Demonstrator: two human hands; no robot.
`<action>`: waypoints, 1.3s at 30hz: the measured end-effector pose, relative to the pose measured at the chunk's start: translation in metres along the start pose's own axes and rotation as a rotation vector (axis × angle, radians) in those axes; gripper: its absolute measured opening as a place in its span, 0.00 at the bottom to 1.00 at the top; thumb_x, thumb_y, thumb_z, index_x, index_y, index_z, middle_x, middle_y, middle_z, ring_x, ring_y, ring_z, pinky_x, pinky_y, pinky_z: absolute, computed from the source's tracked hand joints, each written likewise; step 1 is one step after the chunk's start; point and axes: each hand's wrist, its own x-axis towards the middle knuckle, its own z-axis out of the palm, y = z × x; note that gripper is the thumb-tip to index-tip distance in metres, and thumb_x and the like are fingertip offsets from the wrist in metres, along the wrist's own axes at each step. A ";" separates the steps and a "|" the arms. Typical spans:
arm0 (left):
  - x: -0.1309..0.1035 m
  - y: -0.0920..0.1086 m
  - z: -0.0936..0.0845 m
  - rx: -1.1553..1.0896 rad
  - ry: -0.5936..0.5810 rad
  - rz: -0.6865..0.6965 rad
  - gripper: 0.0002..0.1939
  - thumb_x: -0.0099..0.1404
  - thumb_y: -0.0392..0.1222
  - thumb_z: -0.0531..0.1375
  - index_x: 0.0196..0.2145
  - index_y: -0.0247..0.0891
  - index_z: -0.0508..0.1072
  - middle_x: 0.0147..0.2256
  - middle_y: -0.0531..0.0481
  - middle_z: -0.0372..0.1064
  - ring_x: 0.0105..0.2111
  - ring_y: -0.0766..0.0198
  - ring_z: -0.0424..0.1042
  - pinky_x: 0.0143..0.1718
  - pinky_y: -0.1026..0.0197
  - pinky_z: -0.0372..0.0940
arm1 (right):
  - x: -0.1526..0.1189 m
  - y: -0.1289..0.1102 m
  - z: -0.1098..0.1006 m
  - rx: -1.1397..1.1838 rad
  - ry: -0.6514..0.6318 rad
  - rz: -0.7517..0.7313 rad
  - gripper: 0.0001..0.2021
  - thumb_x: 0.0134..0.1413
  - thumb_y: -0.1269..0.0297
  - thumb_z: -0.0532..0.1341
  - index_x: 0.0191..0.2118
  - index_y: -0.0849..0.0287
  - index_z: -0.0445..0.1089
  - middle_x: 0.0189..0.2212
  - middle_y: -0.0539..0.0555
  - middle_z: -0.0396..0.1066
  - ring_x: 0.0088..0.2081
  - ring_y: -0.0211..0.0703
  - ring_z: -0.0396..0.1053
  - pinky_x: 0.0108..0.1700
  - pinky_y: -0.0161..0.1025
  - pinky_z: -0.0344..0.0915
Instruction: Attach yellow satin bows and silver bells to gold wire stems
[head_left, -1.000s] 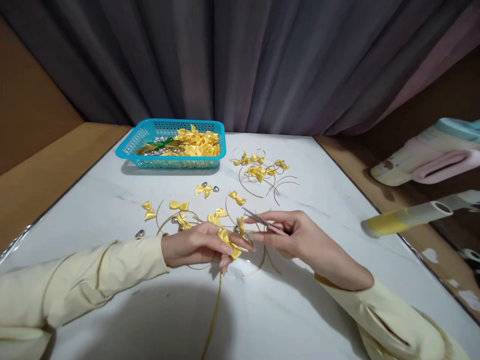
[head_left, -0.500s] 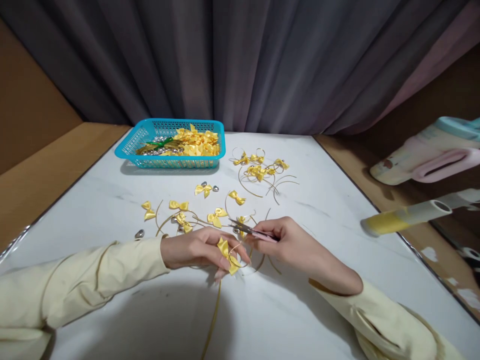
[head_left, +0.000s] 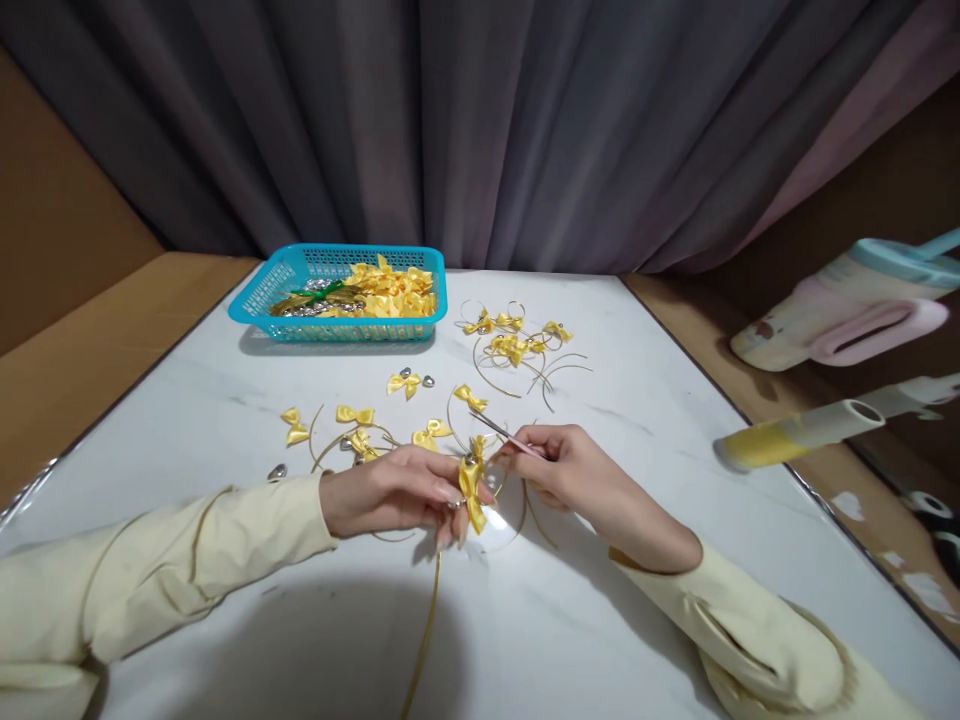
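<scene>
Pinched in the fingers of my left hand [head_left: 405, 492] is a yellow ribbon bow [head_left: 471, 494], turned nearly on edge. A gold cord [head_left: 429, 630] runs below that hand toward the front of the table; whether it joins the bow is hidden. My right hand [head_left: 566, 463] is closed around a small pair of scissors [head_left: 508, 437], its blades pointing up and left, just above the held bow. Between and behind the hands lie loose yellow bows [head_left: 430, 434], thin gold cords and a silver heart-shaped bead [head_left: 277, 472].
A blue basket [head_left: 337, 333] at the back left holds yellow bows, silver beads and a green-tied gold bundle. Bows with cord loops [head_left: 511, 348] lie back right. On the right are a handled tumbler [head_left: 810, 320] and a clear tube [head_left: 795, 435] with yellow inside. A curtain hangs behind.
My left hand has turned the bow from facing up to nearly edge-on and raised it slightly. The scissors have turned, so the blades show narrower and point more upward.
</scene>
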 end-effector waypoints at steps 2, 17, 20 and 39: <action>-0.001 0.000 0.000 0.016 -0.002 0.003 0.10 0.56 0.37 0.61 0.35 0.27 0.74 0.25 0.44 0.73 0.21 0.65 0.70 0.24 0.65 0.62 | 0.000 0.000 0.002 0.005 -0.003 0.011 0.07 0.49 0.65 0.56 0.25 0.63 0.65 0.13 0.40 0.46 0.16 0.26 0.41 0.19 0.32 0.40; -0.001 0.000 0.000 0.068 0.096 0.040 0.10 0.54 0.39 0.65 0.32 0.31 0.70 0.18 0.50 0.70 0.16 0.70 0.65 0.17 0.71 0.57 | -0.004 -0.004 -0.004 0.312 -0.119 0.057 0.10 0.50 0.63 0.60 0.24 0.60 0.59 0.15 0.39 0.41 0.17 0.27 0.36 0.18 0.31 0.34; -0.002 0.000 0.000 0.071 0.136 0.040 0.07 0.56 0.35 0.62 0.33 0.32 0.68 0.17 0.50 0.70 0.15 0.71 0.64 0.16 0.71 0.54 | -0.007 -0.005 -0.008 0.398 -0.170 0.069 0.11 0.49 0.63 0.62 0.24 0.59 0.59 0.14 0.39 0.40 0.16 0.27 0.35 0.17 0.30 0.34; 0.000 0.001 0.002 0.063 0.192 0.072 0.05 0.48 0.33 0.62 0.25 0.31 0.68 0.18 0.51 0.67 0.16 0.71 0.64 0.17 0.69 0.53 | -0.012 -0.012 -0.013 0.500 -0.229 0.063 0.08 0.49 0.64 0.61 0.26 0.58 0.61 0.11 0.38 0.39 0.15 0.26 0.33 0.16 0.29 0.35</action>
